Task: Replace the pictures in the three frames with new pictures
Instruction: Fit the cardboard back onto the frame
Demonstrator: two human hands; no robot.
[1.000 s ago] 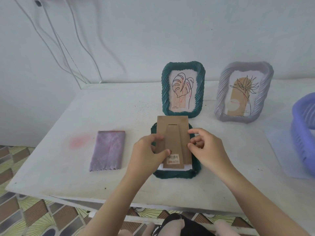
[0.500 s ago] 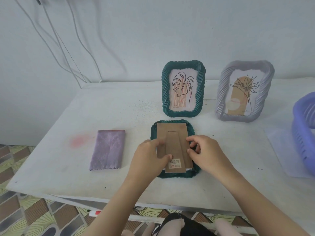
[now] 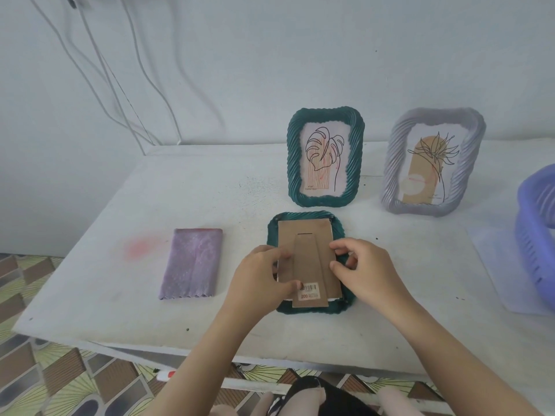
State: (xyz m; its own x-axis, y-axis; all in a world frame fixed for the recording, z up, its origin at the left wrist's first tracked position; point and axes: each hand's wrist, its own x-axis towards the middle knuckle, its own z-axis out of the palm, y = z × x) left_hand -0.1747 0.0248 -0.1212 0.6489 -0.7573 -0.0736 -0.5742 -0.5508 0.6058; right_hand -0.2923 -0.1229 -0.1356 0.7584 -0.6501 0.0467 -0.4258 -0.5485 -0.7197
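Face-down frame: a dark green frame (image 3: 312,310) lies front down on the white surface (image 3: 120,295), close to its near edge and just in front of the standing green frame.
Cardboard backing: the brown backing (image 3: 303,244), stand flap folded flat, rests on this frame's back, slightly askew; a barcode sticker (image 3: 309,291) sits at its near end, and a thin white edge shows beneath it.
Left hand: the left hand (image 3: 261,280) holds the backing's left edge, fingers curled, thumb pressed on top just beside the sticker.
Right hand: the right hand (image 3: 369,271) pinches the backing's right edge between thumb and curled forefinger.
Standing frames: a green frame (image 3: 294,163) with a leaf drawing and a lilac frame (image 3: 393,163) with a plant drawing stand upright behind, apart from each other.
Cloth: a purple cloth (image 3: 192,262) lies flat to the left.
Basket: a blue basket (image 3: 537,250) sits at the right edge.
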